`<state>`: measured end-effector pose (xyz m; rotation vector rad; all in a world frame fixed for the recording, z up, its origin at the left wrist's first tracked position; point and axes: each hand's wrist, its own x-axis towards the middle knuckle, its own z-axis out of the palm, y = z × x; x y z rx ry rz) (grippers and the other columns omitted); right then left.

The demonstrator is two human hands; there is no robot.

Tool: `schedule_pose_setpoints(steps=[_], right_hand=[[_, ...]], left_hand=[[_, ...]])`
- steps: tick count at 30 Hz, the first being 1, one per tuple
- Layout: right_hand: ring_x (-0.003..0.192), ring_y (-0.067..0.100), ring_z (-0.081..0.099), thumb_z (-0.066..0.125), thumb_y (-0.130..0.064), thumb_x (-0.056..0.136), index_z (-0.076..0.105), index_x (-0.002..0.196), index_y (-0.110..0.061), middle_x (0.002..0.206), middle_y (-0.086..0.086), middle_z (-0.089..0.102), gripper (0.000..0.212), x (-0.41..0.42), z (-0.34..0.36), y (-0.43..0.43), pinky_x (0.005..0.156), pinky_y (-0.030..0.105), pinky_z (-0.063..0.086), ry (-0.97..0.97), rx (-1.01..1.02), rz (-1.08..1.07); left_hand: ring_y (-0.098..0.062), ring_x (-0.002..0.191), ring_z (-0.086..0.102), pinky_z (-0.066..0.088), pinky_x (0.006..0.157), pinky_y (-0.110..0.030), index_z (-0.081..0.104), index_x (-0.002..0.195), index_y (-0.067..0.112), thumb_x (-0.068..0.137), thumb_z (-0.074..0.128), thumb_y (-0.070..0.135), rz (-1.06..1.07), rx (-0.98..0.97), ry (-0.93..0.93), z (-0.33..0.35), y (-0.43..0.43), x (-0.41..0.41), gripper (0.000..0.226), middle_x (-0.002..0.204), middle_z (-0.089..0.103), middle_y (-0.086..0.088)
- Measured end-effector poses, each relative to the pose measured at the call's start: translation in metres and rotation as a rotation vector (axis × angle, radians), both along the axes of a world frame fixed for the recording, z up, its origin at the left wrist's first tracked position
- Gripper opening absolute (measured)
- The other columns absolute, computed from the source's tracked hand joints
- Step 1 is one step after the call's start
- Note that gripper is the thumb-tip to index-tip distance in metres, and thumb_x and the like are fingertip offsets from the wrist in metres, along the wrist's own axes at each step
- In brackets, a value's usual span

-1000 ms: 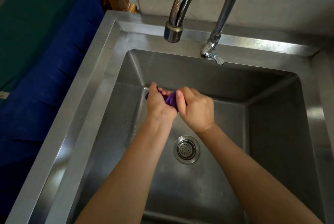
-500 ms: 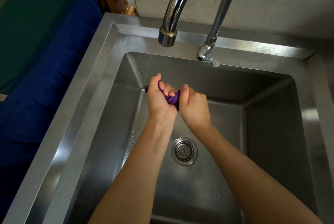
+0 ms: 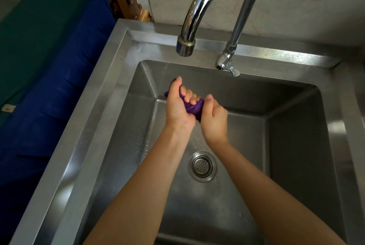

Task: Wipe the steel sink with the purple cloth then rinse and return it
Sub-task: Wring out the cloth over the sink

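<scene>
I see wringing step: left hand (image 3: 178, 109) and right hand (image 3: 214, 120) both clenched round twisted purple cloth (image 3: 192, 107), above steel sink (image 3: 122, 78) basin, below tap (image 3: 185, 47). Next, I judge: return cloth.

Both hands, left hand (image 3: 178, 106) and right hand (image 3: 214, 119), grip the twisted purple cloth (image 3: 192, 106) above the steel sink (image 3: 110, 78).

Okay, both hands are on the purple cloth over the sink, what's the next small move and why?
Probably twist the hands opposite ways to wring it: left hand and right hand both grip the bunched purple cloth above the sink, and no water runs from the faucet.
</scene>
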<state>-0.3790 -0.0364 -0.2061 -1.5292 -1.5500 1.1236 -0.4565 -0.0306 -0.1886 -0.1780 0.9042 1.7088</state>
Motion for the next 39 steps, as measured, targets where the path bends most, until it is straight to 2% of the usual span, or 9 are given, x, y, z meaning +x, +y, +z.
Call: schedule_pose_setpoints(steps=[7, 9, 12, 19, 28, 30, 33, 36, 39], right_hand=[[0.083, 0.017, 0.061, 0.035, -0.039, 0.098, 0.056, 0.112, -0.03, 0.088, -0.009, 0.058, 0.027, 0.019, 0.01, -0.009, 0.045, 0.029, 0.053, 0.119, -0.258, 0.102], [0.081, 0.02, 0.064, 0.035, -0.045, 0.097, 0.061, 0.105, -0.028, 0.092, 0.0, 0.064, 0.032, 0.023, 0.016, -0.013, 0.045, 0.027, 0.052, 0.092, -0.298, 0.088], [0.086, 0.025, 0.064, 0.033, -0.049, 0.095, 0.068, 0.09, -0.021, 0.09, 0.008, 0.07, 0.045, 0.026, 0.027, -0.018, 0.073, 0.034, 0.051, -0.06, -0.23, 0.035], [0.097, 0.043, 0.059, 0.021, -0.034, 0.101, 0.066, 0.089, 0.0, 0.098, 0.025, 0.068, 0.058, 0.047, 0.057, -0.027, 0.077, 0.041, 0.043, -0.534, -0.016, 0.069], [0.093, 0.036, 0.06, 0.028, -0.037, 0.101, 0.066, 0.084, -0.005, 0.095, 0.021, 0.068, 0.052, 0.069, 0.099, -0.028, 0.073, 0.036, 0.04, -0.645, -0.001, 0.288], [0.087, 0.026, 0.054, 0.032, -0.039, 0.1, 0.058, 0.075, -0.01, 0.088, 0.013, 0.061, 0.046, 0.08, 0.106, -0.023, 0.072, 0.03, 0.034, -0.378, -0.146, 0.243], [0.086, 0.012, 0.054, 0.05, -0.029, 0.095, 0.058, 0.103, -0.013, 0.094, 0.0, 0.058, 0.02, 0.106, 0.113, -0.023, 0.074, 0.023, 0.043, -0.006, -0.231, 0.193], [0.084, 0.02, 0.059, 0.063, -0.022, 0.087, 0.06, 0.103, -0.012, 0.09, 0.005, 0.063, 0.018, 0.125, 0.123, -0.023, 0.075, 0.034, 0.049, -0.191, -0.054, 0.201], [0.079, 0.021, 0.056, 0.061, -0.024, 0.088, 0.062, 0.095, -0.01, 0.087, 0.007, 0.064, 0.016, 0.132, 0.144, -0.024, 0.072, 0.032, 0.044, -0.358, 0.165, 0.096]], left_hand=[[-0.009, 0.039, 0.042, 0.043, 0.049, -0.022, 0.043, 0.057, 0.016, 0.092, 0.049, 0.044, -0.098, -0.037, 0.061, 0.001, -0.012, -0.007, 0.045, 0.042, 0.041, 0.004], [-0.012, 0.05, 0.051, 0.048, 0.057, -0.024, 0.048, 0.061, 0.015, 0.092, 0.05, 0.042, -0.121, -0.025, 0.052, 0.005, -0.016, 0.0, 0.042, 0.051, 0.047, 0.002], [-0.014, 0.07, 0.061, 0.053, 0.068, -0.03, 0.055, 0.074, 0.012, 0.093, 0.05, 0.038, -0.14, -0.041, 0.074, 0.012, -0.026, 0.005, 0.033, 0.071, 0.058, 0.0], [-0.007, 0.034, 0.039, 0.039, 0.041, -0.017, 0.041, 0.06, 0.017, 0.094, 0.046, 0.044, -0.201, -0.195, 0.099, 0.038, -0.035, 0.021, 0.044, 0.042, 0.041, 0.006], [-0.004, 0.027, 0.029, 0.026, 0.031, -0.015, 0.037, 0.061, 0.017, 0.097, 0.045, 0.024, -0.357, -0.182, 0.11, 0.066, -0.036, 0.038, 0.037, 0.034, 0.036, 0.009], [-0.006, 0.032, 0.035, 0.034, 0.037, -0.016, 0.04, 0.061, 0.016, 0.096, 0.048, 0.03, -0.329, -0.19, 0.107, 0.073, -0.032, 0.038, 0.038, 0.036, 0.04, 0.008], [-0.011, 0.055, 0.045, 0.046, 0.06, -0.023, 0.046, 0.065, 0.013, 0.095, 0.05, 0.031, -0.299, -0.182, 0.073, 0.081, -0.026, 0.029, 0.036, 0.05, 0.049, 0.002], [-0.02, 0.068, 0.052, 0.047, 0.082, -0.037, 0.049, 0.073, 0.009, 0.093, 0.051, 0.018, -0.421, -0.214, 0.081, 0.089, -0.025, 0.025, 0.022, 0.071, 0.049, -0.006], [-0.026, 0.075, 0.061, 0.051, 0.081, -0.048, 0.05, 0.107, 0.006, 0.092, 0.052, 0.007, -0.597, -0.264, 0.242, 0.105, -0.027, 0.034, 0.015, 0.086, 0.059, -0.015]])
